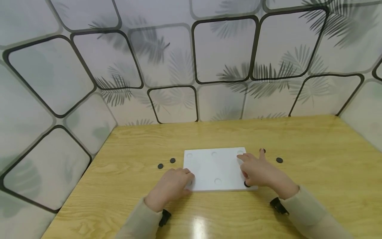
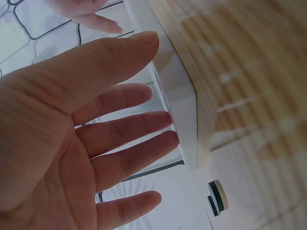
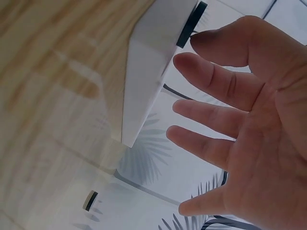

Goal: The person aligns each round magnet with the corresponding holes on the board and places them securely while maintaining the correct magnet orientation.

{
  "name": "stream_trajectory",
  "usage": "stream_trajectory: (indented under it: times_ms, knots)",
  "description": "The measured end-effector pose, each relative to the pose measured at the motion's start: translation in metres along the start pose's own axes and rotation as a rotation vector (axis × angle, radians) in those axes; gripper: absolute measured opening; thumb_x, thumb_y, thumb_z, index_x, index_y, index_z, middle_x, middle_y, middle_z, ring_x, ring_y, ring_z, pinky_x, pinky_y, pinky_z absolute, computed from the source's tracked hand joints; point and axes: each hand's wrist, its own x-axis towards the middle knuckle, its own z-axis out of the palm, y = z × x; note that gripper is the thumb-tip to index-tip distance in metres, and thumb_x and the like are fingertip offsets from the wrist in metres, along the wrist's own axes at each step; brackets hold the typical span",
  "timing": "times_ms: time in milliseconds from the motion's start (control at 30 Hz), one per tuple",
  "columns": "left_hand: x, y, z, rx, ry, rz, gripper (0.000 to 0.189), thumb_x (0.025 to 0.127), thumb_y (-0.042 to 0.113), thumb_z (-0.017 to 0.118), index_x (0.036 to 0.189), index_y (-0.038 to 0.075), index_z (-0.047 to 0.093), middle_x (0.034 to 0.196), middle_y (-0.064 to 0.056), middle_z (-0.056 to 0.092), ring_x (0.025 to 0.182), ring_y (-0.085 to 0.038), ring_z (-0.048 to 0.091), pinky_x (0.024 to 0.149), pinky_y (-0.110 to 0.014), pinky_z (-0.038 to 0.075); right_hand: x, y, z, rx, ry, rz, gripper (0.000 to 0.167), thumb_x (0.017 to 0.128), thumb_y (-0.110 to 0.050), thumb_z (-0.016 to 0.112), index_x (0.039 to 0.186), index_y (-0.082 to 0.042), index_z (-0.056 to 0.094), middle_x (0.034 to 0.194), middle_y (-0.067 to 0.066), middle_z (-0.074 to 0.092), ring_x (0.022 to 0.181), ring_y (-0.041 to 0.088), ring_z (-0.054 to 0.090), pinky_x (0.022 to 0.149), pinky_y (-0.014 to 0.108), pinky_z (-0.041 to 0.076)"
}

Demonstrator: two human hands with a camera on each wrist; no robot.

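A flat white board [image 1: 215, 169] with shallow round recesses lies on the table. My left hand [image 1: 173, 184] is at the board's near left corner, fingertips by the edge and fingers loosely extended, holding nothing. Over the right side of the board is my right hand [image 1: 259, 171], its fingers spread. A black disc [image 1: 247, 184] sits at the board's near right corner, partly covered by that hand. In the right wrist view the right thumb is at the rim of this black disc [image 3: 192, 25]; whether it presses cannot be told. The other right fingers hold nothing.
Left of the board lie two black discs [image 1: 172, 160] on the wooden table [image 1: 143, 142]. To the right lies another black disc [image 1: 279, 160], and one more [image 1: 263, 150] is partly hidden behind a right fingertip. A patterned wall covering [image 1: 221, 103] rises behind the table.
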Motion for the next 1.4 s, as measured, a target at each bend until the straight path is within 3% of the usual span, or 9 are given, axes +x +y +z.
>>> stream_trajectory:
  times_ms: [333, 1000, 1400]
  knots:
    - [0.0023, -0.0022, -0.0027, 0.019, -0.005, -0.006, 0.028, 0.07, 0.034, 0.073, 0.088, 0.015, 0.063, 0.077, 0.006, 0.054, 0.065, -0.008, 0.049, 0.054, -0.024, 0.039, 0.0039, 0.0027, -0.0037, -0.012, 0.015, 0.005, 0.031, 0.066, -0.007, 0.07, 0.051, -0.02, 0.046, 0.127, 0.02, 0.043, 0.115, 0.043, 0.036, 0.079, 0.075, 0.007]
    - [0.003, -0.0006, 0.0, -0.004, -0.039, -0.016, 0.029, 0.071, 0.034, 0.073, 0.091, 0.015, 0.063, 0.08, 0.006, 0.056, 0.067, -0.008, 0.05, 0.056, -0.024, 0.04, -0.0019, -0.0011, -0.0064, 0.036, -0.058, -0.009, 0.028, 0.065, -0.013, 0.071, 0.052, -0.02, 0.046, 0.126, 0.02, 0.044, 0.115, 0.044, 0.036, 0.079, 0.075, 0.005]
    - [0.0029, -0.0009, -0.001, 0.03, -0.029, -0.015, 0.031, 0.071, 0.035, 0.072, 0.093, 0.015, 0.063, 0.08, 0.005, 0.056, 0.068, -0.009, 0.052, 0.054, -0.024, 0.039, -0.0016, 0.0015, -0.008, 0.041, -0.061, -0.017, 0.028, 0.068, -0.01, 0.068, 0.054, -0.019, 0.046, 0.126, 0.021, 0.044, 0.116, 0.042, 0.036, 0.08, 0.074, 0.006]
